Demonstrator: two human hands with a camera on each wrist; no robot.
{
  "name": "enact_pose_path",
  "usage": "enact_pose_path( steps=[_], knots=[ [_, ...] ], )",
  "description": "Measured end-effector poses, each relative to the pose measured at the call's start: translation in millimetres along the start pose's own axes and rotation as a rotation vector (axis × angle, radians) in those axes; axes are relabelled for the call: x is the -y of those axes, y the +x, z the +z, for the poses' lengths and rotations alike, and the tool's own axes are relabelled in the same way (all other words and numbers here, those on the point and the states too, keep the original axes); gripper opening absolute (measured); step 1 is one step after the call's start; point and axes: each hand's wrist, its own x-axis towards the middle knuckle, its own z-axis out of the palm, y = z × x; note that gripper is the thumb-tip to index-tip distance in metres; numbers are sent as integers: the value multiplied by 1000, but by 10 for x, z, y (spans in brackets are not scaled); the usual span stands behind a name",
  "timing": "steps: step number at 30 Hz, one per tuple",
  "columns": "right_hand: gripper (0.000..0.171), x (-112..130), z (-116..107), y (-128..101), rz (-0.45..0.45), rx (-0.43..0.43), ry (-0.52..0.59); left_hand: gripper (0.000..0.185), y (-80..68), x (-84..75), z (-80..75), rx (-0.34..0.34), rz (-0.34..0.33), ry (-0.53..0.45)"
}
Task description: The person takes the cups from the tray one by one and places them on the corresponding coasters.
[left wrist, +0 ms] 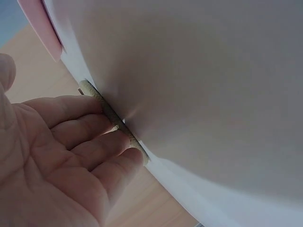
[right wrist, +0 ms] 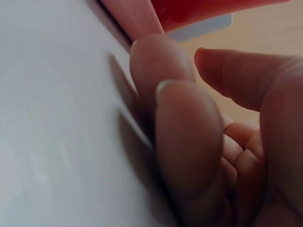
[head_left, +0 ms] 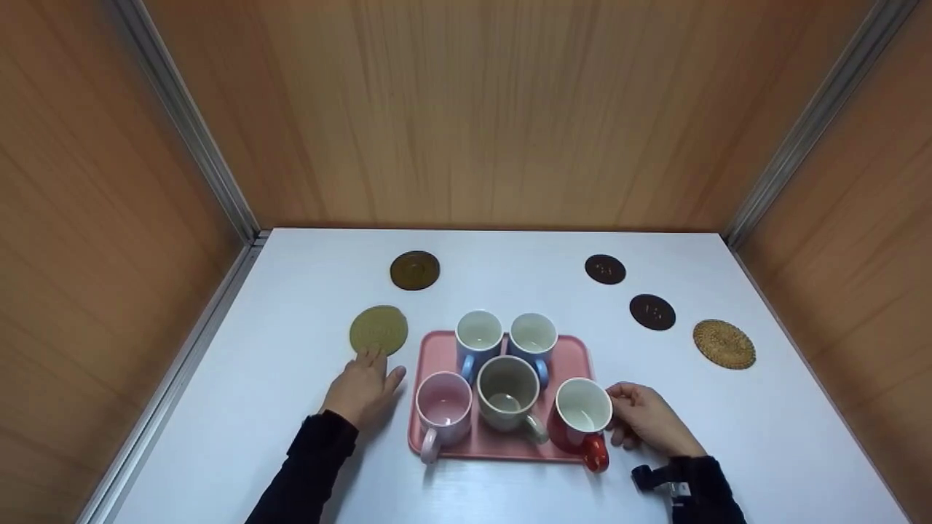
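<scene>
My left hand (head_left: pixel 362 389) rests its outstretched fingertips on the near edge of a round olive-green coaster (head_left: pixel 378 329). In the left wrist view the fingers meet the thin coaster (left wrist: pixel 91 91) edge-on. Beside the right side of a pink tray (head_left: pixel 437 351) is my right hand (head_left: pixel 648 421), fingers loosely bent and holding nothing. Closest to it is a red mug (head_left: pixel 566 435) with a pale inside. A pink mug (head_left: pixel 444 407), a large grey-green mug (head_left: pixel 507 397) and two blue mugs, left (head_left: pixel 479 342) and right (head_left: pixel 533 342), share the tray.
A brown round coaster (head_left: pixel 415 271) lies at the back left. Two dark coasters, upper (head_left: pixel 605 269) and lower (head_left: pixel 652 312), and a woven coaster (head_left: pixel 724 344) lie at the right. Wooden panels (head_left: pixel 480 116) border the white table (head_left: pixel 510 280) on three sides.
</scene>
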Motion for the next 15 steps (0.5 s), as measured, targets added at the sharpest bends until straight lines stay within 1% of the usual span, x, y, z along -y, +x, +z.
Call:
enact_pose_path(
  steps=[4, 15],
  knots=[
    [45, -8, -2, 4, 5, -2, 6, 70, 17, -11, 13, -2, -2, 0],
    [44, -14, -1, 6, -2, -9, 3, 64, 36, -43, 24, -47, 36, -10]
  ],
)
